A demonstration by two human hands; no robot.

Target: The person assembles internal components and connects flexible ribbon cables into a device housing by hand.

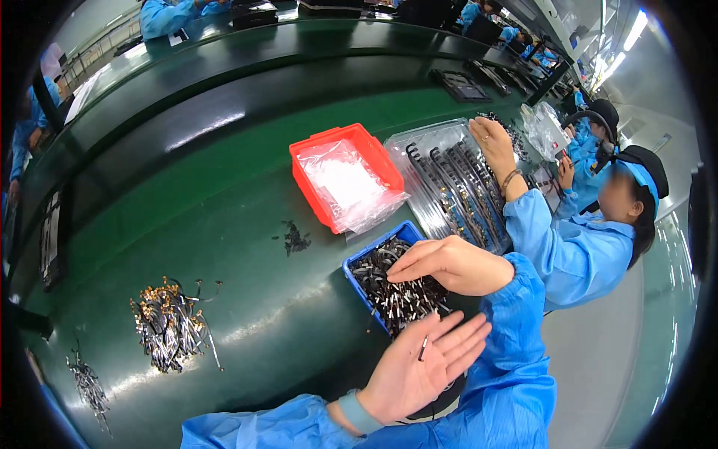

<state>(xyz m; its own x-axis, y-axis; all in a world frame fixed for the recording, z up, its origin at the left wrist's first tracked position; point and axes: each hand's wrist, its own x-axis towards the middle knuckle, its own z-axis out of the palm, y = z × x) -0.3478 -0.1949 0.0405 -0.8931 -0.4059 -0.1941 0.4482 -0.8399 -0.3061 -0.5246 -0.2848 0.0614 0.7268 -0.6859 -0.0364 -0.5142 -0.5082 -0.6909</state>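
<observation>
My left hand [410, 371] is held palm up, fingers stretched out, at the near side of the blue bin [346, 269]. Across its palm lies one small dark, thin part with a light end [423, 349]. Over the bin reaches my right hand [452, 263], fingers pressed together and pointing down to the left; whatever is between the fingertips is hidden. Many short black cable-like parts with silvery ends [396, 288] fill the bin, just below those fingertips.
Behind the bin stands a red tray [304, 179] with clear plastic bags. To its right, a co-worker's hand [493, 146] is over a clear tray of dark strips [456, 187]. A cable pile [170, 325], a smaller bundle [90, 385] and black bits [294, 238] lie leftward.
</observation>
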